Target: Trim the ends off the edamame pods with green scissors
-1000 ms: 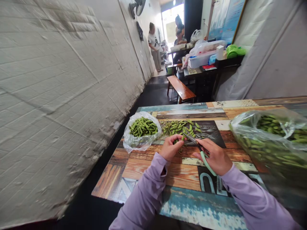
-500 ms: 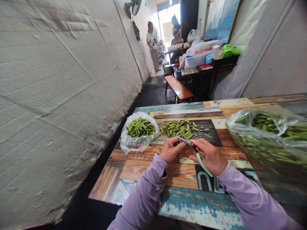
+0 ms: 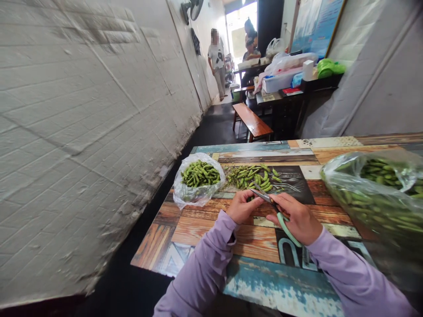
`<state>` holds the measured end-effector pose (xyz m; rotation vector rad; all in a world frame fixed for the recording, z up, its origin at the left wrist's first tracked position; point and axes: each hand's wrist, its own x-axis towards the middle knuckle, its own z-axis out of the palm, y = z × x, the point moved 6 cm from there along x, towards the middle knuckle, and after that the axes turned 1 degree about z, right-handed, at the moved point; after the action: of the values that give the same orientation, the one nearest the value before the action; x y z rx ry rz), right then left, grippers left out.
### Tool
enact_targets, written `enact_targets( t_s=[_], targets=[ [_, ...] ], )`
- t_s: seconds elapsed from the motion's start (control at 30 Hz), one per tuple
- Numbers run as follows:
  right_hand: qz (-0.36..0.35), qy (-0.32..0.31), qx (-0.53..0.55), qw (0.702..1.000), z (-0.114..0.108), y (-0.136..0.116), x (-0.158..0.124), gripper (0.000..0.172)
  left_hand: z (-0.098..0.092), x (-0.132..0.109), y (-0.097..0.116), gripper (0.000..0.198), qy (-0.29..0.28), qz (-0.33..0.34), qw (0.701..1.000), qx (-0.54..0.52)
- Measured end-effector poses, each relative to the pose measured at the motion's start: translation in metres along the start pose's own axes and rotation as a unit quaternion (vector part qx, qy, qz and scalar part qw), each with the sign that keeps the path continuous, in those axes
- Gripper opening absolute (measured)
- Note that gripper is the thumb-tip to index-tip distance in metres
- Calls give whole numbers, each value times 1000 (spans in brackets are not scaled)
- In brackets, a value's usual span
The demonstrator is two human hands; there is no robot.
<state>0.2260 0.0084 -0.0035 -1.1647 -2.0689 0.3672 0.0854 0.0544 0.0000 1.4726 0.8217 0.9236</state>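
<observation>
My right hand (image 3: 300, 219) is closed around scissors with mint-green handles (image 3: 288, 230). Their blades are parted and point up and left, reaching my left fingertips. With thumb and fingers pinched, my left hand (image 3: 243, 208) holds a green edamame pod, mostly hidden by the fingers. Just beyond both hands lies a loose heap of edamame pods (image 3: 251, 176), with small trimmings at its left side. To the left stands an opened clear plastic bag (image 3: 184, 196) filled with pods. A larger clear bag (image 3: 343, 187) of pods rests at the right.
Everything lies on a table with a patchwork wood pattern (image 3: 228, 240). A white brick-patterned wall (image 3: 82, 154) runs along the left. Past the table are a wooden bench (image 3: 253, 119) and another table with a white plastic box (image 3: 277, 82). A person (image 3: 217, 61) stands far back.
The whole view has shifted slightly, so everything appears a little further right. Both hands keep almost the same pose, with the scissor blades still parted at my left fingertips.
</observation>
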Motion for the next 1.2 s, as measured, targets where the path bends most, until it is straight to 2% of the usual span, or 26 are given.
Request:
enact_targets(
  t_s=[0.17,0.3,0.4,0.5,0.77,1.2],
  targets=[
    [-1,-8,-22,1000,0,4,-1,40,-4,2,0,36,10,0,1000,4],
    [18,24,-38,999,-4,8,-1,39,-13,2,-13,37,70,-54,995,-55],
    [32,43,-40,998,-6,10,-1,41,-14,1,-20,39,87,-95,985,-119],
    [35,44,-31,998,-6,9,0,43,-15,1,-20,39,98,-106,979,-147],
    [24,7,-22,999,-2,1,1,45,-11,2,-22,40,78,-95,981,-147],
    [7,8,-21,1000,-2,-1,1,48,-4,1,-23,40,53,-82,977,-190]
  ],
)
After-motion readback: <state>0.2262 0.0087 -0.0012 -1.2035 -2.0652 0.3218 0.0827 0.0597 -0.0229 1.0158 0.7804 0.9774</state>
